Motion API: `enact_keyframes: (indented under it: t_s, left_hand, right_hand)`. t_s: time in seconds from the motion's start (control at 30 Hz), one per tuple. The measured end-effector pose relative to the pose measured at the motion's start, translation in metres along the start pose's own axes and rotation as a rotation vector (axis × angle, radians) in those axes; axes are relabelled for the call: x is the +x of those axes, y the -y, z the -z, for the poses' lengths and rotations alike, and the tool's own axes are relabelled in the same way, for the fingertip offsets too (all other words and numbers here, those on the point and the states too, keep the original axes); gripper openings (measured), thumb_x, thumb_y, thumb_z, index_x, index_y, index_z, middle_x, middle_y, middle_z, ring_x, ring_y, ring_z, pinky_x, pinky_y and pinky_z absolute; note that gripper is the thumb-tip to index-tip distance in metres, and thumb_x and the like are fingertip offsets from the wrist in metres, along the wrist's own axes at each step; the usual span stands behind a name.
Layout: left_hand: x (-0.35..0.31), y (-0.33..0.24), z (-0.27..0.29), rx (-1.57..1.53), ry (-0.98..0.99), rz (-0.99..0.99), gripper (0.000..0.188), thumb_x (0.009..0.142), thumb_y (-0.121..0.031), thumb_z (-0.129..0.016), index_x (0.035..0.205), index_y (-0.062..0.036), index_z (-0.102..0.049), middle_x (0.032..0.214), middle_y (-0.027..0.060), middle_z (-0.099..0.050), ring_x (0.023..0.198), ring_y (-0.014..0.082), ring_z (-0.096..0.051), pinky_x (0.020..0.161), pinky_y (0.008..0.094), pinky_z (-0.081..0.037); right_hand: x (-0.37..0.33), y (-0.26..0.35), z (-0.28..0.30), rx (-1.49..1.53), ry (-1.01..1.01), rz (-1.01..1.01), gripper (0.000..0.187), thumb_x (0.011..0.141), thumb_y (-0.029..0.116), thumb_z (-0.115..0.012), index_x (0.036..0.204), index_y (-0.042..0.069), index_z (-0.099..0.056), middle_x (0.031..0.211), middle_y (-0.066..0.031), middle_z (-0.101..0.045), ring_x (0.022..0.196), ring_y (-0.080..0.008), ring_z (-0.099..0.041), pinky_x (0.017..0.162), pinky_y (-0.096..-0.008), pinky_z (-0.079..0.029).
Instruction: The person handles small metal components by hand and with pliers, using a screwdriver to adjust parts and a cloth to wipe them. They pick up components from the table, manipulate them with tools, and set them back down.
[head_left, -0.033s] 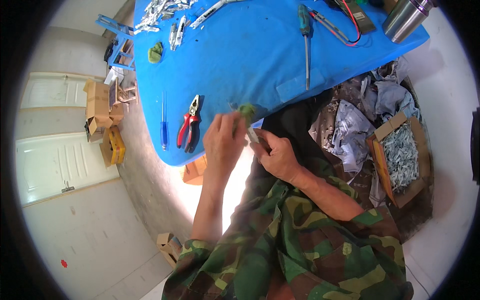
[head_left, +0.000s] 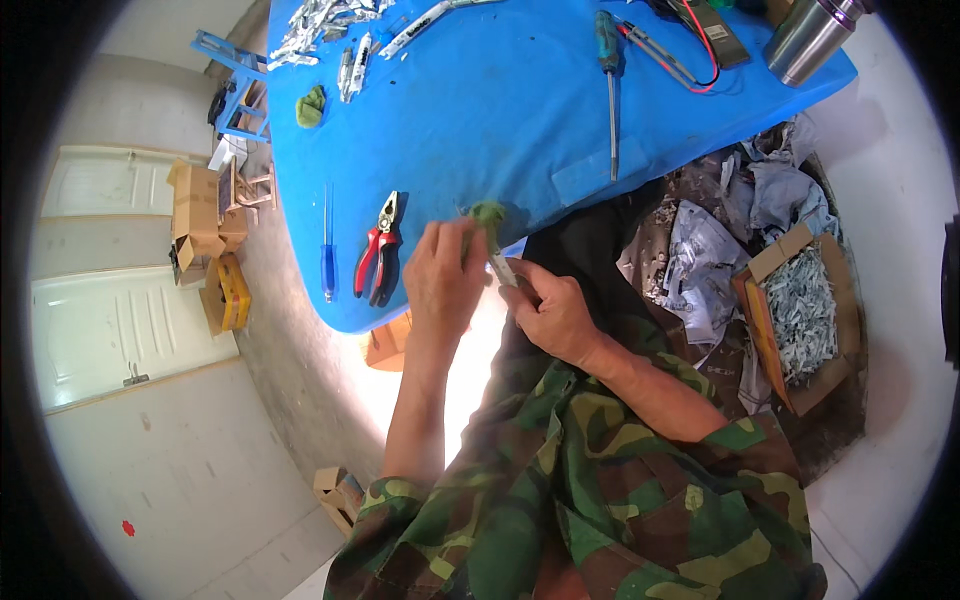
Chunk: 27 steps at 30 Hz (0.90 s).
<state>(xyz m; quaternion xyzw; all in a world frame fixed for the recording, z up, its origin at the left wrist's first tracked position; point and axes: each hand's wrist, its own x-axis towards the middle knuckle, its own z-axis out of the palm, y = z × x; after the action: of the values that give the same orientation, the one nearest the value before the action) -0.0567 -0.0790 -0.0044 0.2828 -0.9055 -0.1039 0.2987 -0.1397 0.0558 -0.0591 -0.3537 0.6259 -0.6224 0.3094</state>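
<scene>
Just off the table's near edge, my left hand (head_left: pixel 437 278) is closed round a green cloth (head_left: pixel 488 214). Its upper part pokes out beyond my fingers. My right hand (head_left: pixel 558 314) pinches a thin whitish strip (head_left: pixel 501 266) printed with dark marks. The strip's upper end meets the cloth; exactly how they touch is hidden by my left fingers. On the table to the left of my hands lie red-handled pliers (head_left: pixel 376 250) and a blue-handled screwdriver (head_left: pixel 328 268).
The blue-covered table (head_left: pixel 460 120) holds a pile of whitish strips (head_left: pixel 318 30), another green cloth (head_left: pixel 310 106), a long screwdriver (head_left: pixel 609 60), red and black leads (head_left: pixel 715 65) and a steel flask (head_left: pixel 808 45). At right, a carton (head_left: pixel 770 330) contains shredded strips.
My left hand and the green cloth have shifted very slightly up and to the left, baring a little more of the strip. My right hand stays in place.
</scene>
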Motion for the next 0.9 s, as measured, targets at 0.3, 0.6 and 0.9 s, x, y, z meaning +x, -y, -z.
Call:
enact_keyframes:
  t_s: [0.3, 0.6, 0.9]
  left_hand:
    - [0.007, 0.023, -0.011, -0.042, -0.077, 0.063, 0.011, 0.092, -0.006, -0.073, 0.101, -0.0016, -0.067, 0.091, 0.015, -0.069, 0.076, 0.0349, -0.07, 0.065, 0.041, -0.055]
    - [0.005, 0.017, 0.002, -0.076, -0.09, 0.128, 0.013, 0.093, -0.007, -0.075, 0.104, -0.0008, -0.071, 0.092, 0.014, -0.071, 0.077, 0.0266, -0.07, 0.067, 0.0359, -0.054]
    - [-0.023, -0.017, 0.012, -0.059, 0.088, 0.063, 0.015, 0.089, -0.004, -0.077, 0.102, -0.004, -0.07, 0.09, 0.0122, -0.067, 0.075, 0.0304, -0.068, 0.063, 0.0385, -0.053]
  right_hand:
    - [0.005, 0.009, 0.001, 0.292, 0.106, -0.233, 0.025, 0.101, 0.015, -0.064, 0.117, -0.003, -0.068, 0.07, -0.0083, -0.068, 0.053, -0.0142, -0.061, 0.052, -0.031, -0.047]
    - [0.015, -0.001, 0.011, 0.797, 0.334, -0.539, 0.025, 0.108, 0.024, -0.06, 0.116, 0.0, -0.067, 0.083, -0.0028, -0.065, 0.063, -0.0067, -0.054, 0.056, -0.0227, -0.043]
    - [0.016, -0.004, 0.01, 0.678, 0.283, -0.53, 0.018, 0.103, 0.016, -0.062, 0.106, -0.001, -0.067, 0.076, -0.003, -0.066, 0.059, -0.0075, -0.055, 0.053, -0.0236, -0.043]
